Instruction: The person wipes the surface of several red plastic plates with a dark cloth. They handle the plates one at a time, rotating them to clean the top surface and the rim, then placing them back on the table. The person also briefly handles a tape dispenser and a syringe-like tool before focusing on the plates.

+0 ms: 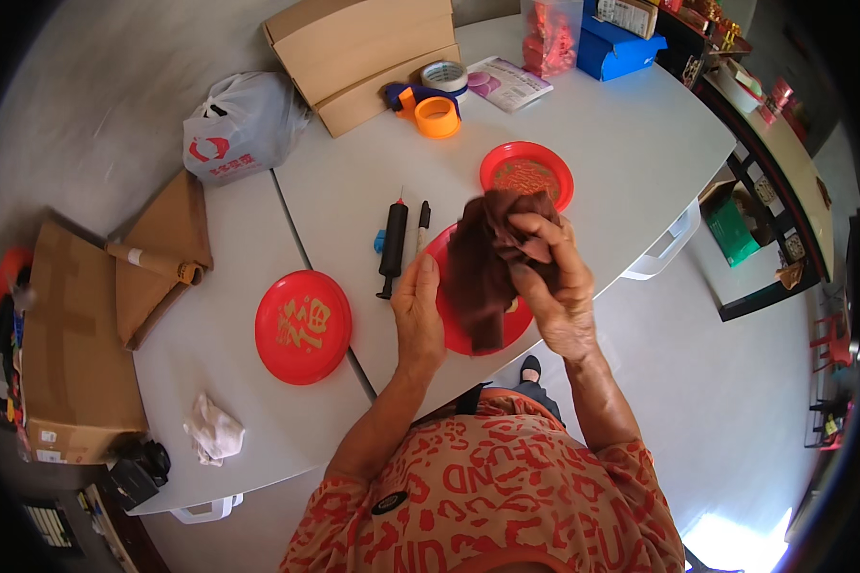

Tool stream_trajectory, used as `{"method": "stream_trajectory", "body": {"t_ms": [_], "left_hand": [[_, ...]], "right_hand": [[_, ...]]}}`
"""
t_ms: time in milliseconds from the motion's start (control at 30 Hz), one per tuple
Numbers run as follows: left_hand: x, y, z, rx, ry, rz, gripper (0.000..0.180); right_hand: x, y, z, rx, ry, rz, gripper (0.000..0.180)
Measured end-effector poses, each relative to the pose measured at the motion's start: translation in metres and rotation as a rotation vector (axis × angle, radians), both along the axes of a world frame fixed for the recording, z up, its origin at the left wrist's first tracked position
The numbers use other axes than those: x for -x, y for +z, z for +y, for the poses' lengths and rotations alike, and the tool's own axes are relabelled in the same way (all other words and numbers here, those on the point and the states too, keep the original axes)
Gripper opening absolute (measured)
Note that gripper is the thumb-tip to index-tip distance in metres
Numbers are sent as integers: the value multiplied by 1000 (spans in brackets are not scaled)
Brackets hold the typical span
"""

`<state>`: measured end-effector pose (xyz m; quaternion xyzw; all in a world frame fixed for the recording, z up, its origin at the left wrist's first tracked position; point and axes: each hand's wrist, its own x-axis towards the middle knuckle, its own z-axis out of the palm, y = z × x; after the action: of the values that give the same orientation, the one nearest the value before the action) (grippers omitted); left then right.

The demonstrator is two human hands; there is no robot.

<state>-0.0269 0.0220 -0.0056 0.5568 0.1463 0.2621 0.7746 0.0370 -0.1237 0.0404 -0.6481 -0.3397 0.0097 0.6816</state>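
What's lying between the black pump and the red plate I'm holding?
A black-capped marker lies between the pump and the plate, in the head view.

Two cloths (476, 277) (214, 430), one pump (393, 244)

- Ten o'clock: a plain grey wall (115, 105), its surface mottled.
- Centre: a pale grey table (631, 134), crossed by a dark seam (290, 216) running from eleven towards seven.
- Just before three: a white plastic chair (667, 250), partly hidden by the table.
- Between two and three: a desk (805, 158) with a pale top and dark frame.
- Just past three: a red chair (834, 342).
- Four: smooth grey floor (678, 382), with a glaring patch of light (741, 542) nearer five.
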Motion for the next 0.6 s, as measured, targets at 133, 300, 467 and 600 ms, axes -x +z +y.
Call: {"method": "stream_trajectory", "body": {"t_ms": [133,300,467,600], "left_hand": [[4,14,-8,-28,-50,-9,41],[5,12,-10,-20,-49,-56,40],[8,5,-6,-90,-61,45,44],[11,8,-13,-71,-106,37,50]], "right_hand": [[4,-19,5,615,-242,-635,63],[8,-24,7,507,-166,-672,58],[13,-40,8,405,-15,-803,46],[4,-39,21,281,-67,-693,55]]}}
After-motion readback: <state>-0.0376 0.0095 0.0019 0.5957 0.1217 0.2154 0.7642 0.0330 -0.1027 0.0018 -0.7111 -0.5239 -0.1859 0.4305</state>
